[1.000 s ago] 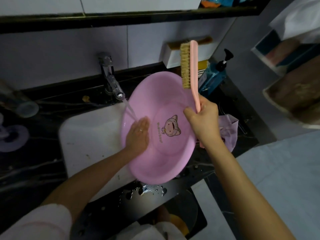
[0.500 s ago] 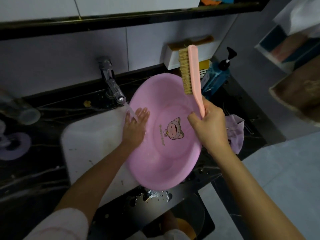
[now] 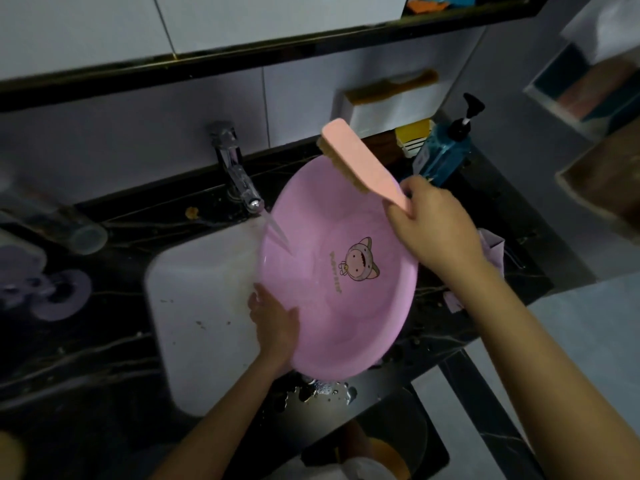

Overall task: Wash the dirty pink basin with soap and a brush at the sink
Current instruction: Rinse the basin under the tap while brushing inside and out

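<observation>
Head view: left hand (image 3: 275,323) grips basin (image 3: 332,271) rim, right hand (image 3: 433,230) grips brush (image 3: 360,161), faucet (image 3: 239,178) w/ water beside.

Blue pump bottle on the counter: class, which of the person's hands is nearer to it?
Right. The right hand, gripping the brush, sits just in front of the blue pump bottle. The left hand holds the pink basin's near-left rim, across the basin from it.

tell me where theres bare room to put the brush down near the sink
Freest patch: the white sink floor left of the pink basin, beside the left hand. Dark counter between faucet and cup is mostly bare. Right of the basin is crowded: soap dispenser, cloth.
</observation>
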`<state>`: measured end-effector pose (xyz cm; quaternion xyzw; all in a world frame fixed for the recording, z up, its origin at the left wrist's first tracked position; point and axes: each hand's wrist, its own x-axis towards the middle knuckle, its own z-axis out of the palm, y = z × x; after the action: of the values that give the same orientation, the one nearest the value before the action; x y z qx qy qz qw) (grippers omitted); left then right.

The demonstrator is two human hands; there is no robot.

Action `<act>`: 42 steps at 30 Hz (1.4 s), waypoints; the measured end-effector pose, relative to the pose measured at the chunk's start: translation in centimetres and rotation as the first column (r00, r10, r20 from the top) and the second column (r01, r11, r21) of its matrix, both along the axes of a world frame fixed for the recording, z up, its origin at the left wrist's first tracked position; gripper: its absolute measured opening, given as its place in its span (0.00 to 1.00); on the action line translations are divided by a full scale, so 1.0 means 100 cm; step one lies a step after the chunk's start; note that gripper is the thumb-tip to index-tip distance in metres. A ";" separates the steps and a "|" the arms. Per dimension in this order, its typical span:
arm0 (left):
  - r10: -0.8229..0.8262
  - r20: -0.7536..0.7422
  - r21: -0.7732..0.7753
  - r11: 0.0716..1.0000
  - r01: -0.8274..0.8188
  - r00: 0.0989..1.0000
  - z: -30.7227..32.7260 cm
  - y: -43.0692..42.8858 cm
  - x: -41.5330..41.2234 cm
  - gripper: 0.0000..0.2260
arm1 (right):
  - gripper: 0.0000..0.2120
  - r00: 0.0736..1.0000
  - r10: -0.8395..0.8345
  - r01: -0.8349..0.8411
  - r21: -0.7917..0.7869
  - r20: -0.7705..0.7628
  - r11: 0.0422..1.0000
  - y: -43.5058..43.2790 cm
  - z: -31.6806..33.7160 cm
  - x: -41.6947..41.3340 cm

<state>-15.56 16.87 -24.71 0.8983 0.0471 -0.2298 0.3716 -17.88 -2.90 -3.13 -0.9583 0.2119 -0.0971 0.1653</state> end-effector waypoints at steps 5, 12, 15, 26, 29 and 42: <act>0.075 0.130 -0.099 0.993 -0.062 0.989 -0.010 0.001 0.021 0.33 | 0.14 0.999 -0.036 0.034 0.113 0.017 0.993 -0.012 0.006 0.038; 0.039 0.473 -0.130 0.991 0.026 0.880 -0.005 -0.008 0.096 0.29 | 0.20 0.991 -0.112 0.105 0.084 0.075 0.991 -0.019 -0.001 0.012; -0.038 0.541 -0.078 0.993 0.094 0.840 -0.010 -0.010 0.116 0.29 | 0.17 0.996 -0.084 0.083 0.048 0.040 0.995 -0.018 -0.010 0.008; -0.526 0.279 0.420 0.819 0.390 0.804 -0.022 -0.063 0.027 0.32 | 0.09 0.996 -0.068 0.069 -0.017 0.057 0.997 -0.005 -0.014 0.009; -0.672 0.154 0.461 0.697 0.549 0.724 -0.023 -0.057 0.025 0.27 | 0.10 0.998 -0.054 0.056 -0.050 0.028 0.997 -0.006 -0.012 0.010; -0.729 0.199 0.461 0.659 0.594 0.655 -0.019 -0.042 0.021 0.25 | 0.10 0.999 -0.037 0.039 -0.060 0.036 0.997 0.001 -0.013 0.006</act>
<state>-13.50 12.65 -26.57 0.9284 -0.3191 -0.1664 0.0923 -17.24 -2.79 -4.39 -0.9569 0.2239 -0.1230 0.1379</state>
